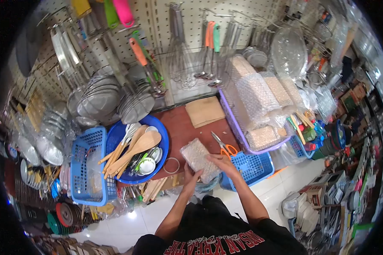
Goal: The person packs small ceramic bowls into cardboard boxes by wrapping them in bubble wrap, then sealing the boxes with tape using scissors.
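Grip w/ both: left hand (190,175) & right hand (222,162) closed round soft oblong bubble-wrapped pack (198,157) on red-brown worktop (187,123); orange-handled scissors (224,147) just right, pegboard wall (157,21) beyond, glossy white floor tiles (281,187) below

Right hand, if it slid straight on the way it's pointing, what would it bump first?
The right hand is gripping the bubble-wrapped packet, so the packet comes first. Past it, the orange-handled scissors look next in line, though depth is hard to judge from this view.
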A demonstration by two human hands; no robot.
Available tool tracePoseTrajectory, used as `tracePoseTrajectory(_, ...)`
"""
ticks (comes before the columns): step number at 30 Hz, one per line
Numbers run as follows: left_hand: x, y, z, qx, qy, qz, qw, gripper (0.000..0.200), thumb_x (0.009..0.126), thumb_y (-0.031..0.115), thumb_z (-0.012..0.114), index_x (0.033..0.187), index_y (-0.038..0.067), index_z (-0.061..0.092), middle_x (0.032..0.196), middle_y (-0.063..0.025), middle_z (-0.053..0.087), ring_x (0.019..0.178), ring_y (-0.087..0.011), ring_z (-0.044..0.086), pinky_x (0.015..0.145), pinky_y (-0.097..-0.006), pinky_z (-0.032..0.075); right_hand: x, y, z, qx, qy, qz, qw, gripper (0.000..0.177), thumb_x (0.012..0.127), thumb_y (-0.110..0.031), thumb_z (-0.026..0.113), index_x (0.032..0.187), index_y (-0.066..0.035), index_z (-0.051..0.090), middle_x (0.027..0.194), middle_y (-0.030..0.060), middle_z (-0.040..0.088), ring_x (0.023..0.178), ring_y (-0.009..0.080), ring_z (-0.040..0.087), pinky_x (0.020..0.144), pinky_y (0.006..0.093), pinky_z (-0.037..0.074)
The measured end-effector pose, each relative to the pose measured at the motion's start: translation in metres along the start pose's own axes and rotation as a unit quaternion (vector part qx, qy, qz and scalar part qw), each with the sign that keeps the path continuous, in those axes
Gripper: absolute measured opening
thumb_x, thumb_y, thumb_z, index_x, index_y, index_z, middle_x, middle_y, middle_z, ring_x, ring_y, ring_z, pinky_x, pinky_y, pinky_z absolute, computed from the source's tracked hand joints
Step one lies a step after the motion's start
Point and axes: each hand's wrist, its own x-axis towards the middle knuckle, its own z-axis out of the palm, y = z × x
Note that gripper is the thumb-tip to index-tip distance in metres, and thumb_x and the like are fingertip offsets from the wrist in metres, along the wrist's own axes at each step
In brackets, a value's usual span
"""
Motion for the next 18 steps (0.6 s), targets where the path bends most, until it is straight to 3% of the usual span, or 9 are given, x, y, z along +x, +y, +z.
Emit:
tracePoseTrajectory(1,-0.010,0.000,0.003,-0.001,-0.008,-0.002,1.000,0.097,0.086,0.011,0.073,0.155,0.010,0.005,0.151,-0.0185,0.034,0.139,-0.0304,0.039,0.115,-0.0425,0.035,-0.006,0.009,-0.004,0.008,-0.022,0.014,1.000,0.052,0.096,-0.031,0.067,0.133,0.005,0.060,0.123,0.0098,0.067,0.112,0.0144,0.061,0.098,0.0286,0.047)
tracePoseTrajectory(4,-0.035,-0.003,0.010,-0.025,-0.015,-0.031,0.999,0.100,0.080,0.000,0.072,0.154,0.010,0.007,0.150,-0.0187,0.034,0.140,-0.0317,0.038,0.115,-0.0435,0.035,-0.047,0.033,-0.012,0.022,-0.078,-0.056,0.995,0.058,0.097,-0.026,0.065,0.144,0.003,0.049,0.137,0.0099,0.058,0.123,0.0152,0.054,0.105,0.0299,0.042)
tracePoseTrajectory(5,-0.043,-0.004,0.013,-0.026,-0.022,-0.042,0.999,0.100,0.079,-0.001,0.072,0.154,0.011,0.007,0.150,-0.0188,0.033,0.140,-0.0318,0.037,0.116,-0.0439,0.035,-0.058,0.045,-0.014,0.052,-0.100,-0.046,0.993,0.070,0.094,-0.021,0.068,0.153,0.000,0.035,0.149,0.0103,0.046,0.134,0.0183,0.044,0.112,0.0327,0.035)
tracePoseTrajectory(9,-0.070,-0.024,0.011,-0.026,-0.056,-0.061,0.996,0.103,0.077,-0.003,0.071,0.154,0.012,0.005,0.153,-0.0185,0.029,0.143,-0.0319,0.033,0.118,-0.0464,0.031,-0.100,0.074,-0.018,0.023,-0.094,-0.034,0.995,0.084,0.088,-0.015,0.075,0.156,-0.001,0.028,0.157,0.0128,0.035,0.143,0.0224,0.034,0.118,0.0361,0.027)
tracePoseTrajectory(12,-0.081,-0.020,0.024,-0.023,-0.080,-0.067,0.994,0.104,0.077,-0.004,0.072,0.154,0.014,0.005,0.151,-0.0191,0.030,0.142,-0.0323,0.034,0.117,-0.0473,0.032,-0.122,0.081,-0.017,0.066,-0.053,-0.047,0.995,0.088,0.086,-0.030,0.078,0.156,-0.006,0.031,0.158,0.0186,0.034,0.145,0.0280,0.033,0.119,0.0390,0.027)
tracePoseTrajectory(18,-0.078,-0.021,0.050,0.034,-0.157,-0.082,0.984,0.105,0.083,0.003,0.075,0.153,0.017,-0.003,0.151,-0.0197,0.031,0.141,-0.0317,0.035,0.115,-0.0473,0.034,-0.142,0.077,-0.040,0.189,0.000,-0.034,0.981,0.081,0.083,-0.020,0.079,0.151,-0.002,0.039,0.149,0.0121,0.044,0.133,0.0219,0.045,0.111,0.0350,0.038)
